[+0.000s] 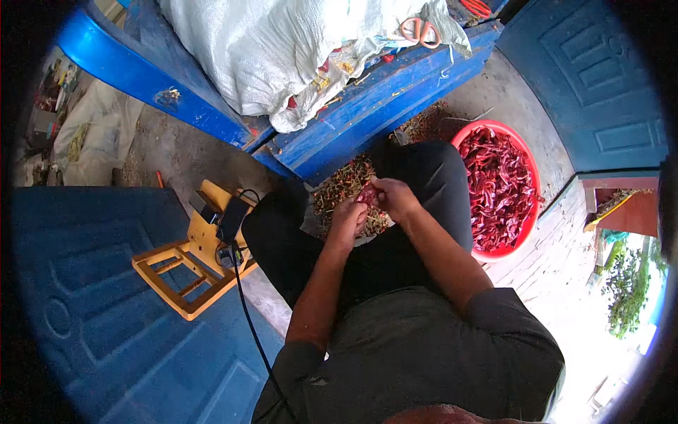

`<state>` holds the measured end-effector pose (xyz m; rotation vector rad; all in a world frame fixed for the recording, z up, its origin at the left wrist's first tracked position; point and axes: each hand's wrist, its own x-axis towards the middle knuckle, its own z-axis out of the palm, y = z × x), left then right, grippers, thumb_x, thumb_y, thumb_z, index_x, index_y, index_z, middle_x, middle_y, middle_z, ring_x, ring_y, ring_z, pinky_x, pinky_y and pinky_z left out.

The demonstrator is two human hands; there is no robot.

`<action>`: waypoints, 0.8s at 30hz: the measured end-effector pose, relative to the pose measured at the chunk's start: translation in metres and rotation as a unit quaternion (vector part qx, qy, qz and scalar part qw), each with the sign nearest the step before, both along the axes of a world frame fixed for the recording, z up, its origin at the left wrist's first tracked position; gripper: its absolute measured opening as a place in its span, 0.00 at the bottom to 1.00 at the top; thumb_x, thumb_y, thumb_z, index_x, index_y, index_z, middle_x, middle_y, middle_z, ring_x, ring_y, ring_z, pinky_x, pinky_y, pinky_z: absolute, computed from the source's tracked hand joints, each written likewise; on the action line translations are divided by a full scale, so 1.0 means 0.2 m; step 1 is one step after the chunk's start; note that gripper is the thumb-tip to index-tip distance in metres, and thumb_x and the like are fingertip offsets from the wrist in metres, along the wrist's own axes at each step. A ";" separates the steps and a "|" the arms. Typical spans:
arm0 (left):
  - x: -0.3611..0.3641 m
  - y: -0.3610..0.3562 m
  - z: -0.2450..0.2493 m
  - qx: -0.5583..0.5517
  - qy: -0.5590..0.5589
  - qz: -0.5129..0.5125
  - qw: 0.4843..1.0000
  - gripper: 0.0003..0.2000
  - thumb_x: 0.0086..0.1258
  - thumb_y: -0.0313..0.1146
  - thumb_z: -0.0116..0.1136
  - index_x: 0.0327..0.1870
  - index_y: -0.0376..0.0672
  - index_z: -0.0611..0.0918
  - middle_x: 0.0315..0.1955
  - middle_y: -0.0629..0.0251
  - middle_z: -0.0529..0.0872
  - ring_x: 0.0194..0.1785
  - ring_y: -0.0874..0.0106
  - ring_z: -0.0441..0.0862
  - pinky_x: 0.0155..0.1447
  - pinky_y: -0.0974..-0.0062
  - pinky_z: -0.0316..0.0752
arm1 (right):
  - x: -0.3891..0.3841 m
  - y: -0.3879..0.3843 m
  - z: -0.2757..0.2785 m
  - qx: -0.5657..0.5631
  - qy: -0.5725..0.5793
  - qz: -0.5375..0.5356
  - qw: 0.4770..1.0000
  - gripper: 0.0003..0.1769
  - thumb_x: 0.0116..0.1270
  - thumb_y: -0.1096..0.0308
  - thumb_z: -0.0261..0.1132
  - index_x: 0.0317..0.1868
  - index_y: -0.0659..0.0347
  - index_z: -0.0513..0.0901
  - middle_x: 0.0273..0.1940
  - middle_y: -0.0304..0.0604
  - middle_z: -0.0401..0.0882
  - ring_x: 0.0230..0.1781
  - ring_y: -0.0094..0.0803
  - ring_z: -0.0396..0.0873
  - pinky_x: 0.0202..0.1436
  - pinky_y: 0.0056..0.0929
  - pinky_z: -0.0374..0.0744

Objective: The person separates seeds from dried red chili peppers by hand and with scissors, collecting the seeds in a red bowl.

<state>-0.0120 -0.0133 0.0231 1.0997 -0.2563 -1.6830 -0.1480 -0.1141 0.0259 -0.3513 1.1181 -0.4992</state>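
Between my knees, both hands are closed together on a dried red chili pepper (367, 194). My left hand (348, 218) has its fingers wrapped round the lower end. My right hand (397, 198) pinches the chili from the other side, with the thumb on top. Part of the chili is hidden by my fingers. Beneath the hands lies a pile of chili stems and scraps (345, 185). To the right of my knee stands a red basin (534, 191) heaped with dark red dried chilies (496, 185).
A white woven sack (247, 56) lies on the blue wooden bench (395, 95) ahead, with scissors (420, 32) at its edge. A yellow wooden chair (191, 272) holds black devices at left, and a black cable (247, 318) runs towards me. Blue doors (106, 297) flank both sides.
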 end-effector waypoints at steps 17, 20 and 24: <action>0.09 0.08 0.08 0.033 -0.008 0.096 0.995 0.03 0.69 0.31 0.54 0.39 0.45 0.75 0.18 0.78 0.66 0.17 0.84 0.61 0.21 0.82 0.55 | -0.03 0.07 -0.03 -0.377 0.156 0.253 0.877 0.27 0.68 0.62 0.71 0.65 0.62 0.78 0.51 0.44 0.84 0.47 0.26 0.83 0.47 0.27 0.83; 0.05 0.08 0.13 0.029 -0.026 0.053 0.998 0.03 0.71 0.31 0.53 0.40 0.45 0.76 0.18 0.78 0.65 0.18 0.84 0.60 0.21 0.82 0.55 | 0.02 0.12 0.11 -0.531 0.140 0.254 0.796 0.17 0.64 0.67 0.72 0.53 0.61 0.85 0.49 0.48 0.86 0.49 0.32 0.84 0.53 0.30 0.80; 0.00 0.05 0.14 0.050 -0.026 0.053 0.997 0.06 0.71 0.31 0.53 0.44 0.43 0.77 0.19 0.78 0.66 0.18 0.85 0.61 0.21 0.82 0.55 | -0.03 0.08 0.19 -0.524 0.156 0.197 0.814 0.11 0.62 0.72 0.73 0.45 0.62 0.87 0.45 0.45 0.86 0.47 0.34 0.84 0.51 0.32 0.80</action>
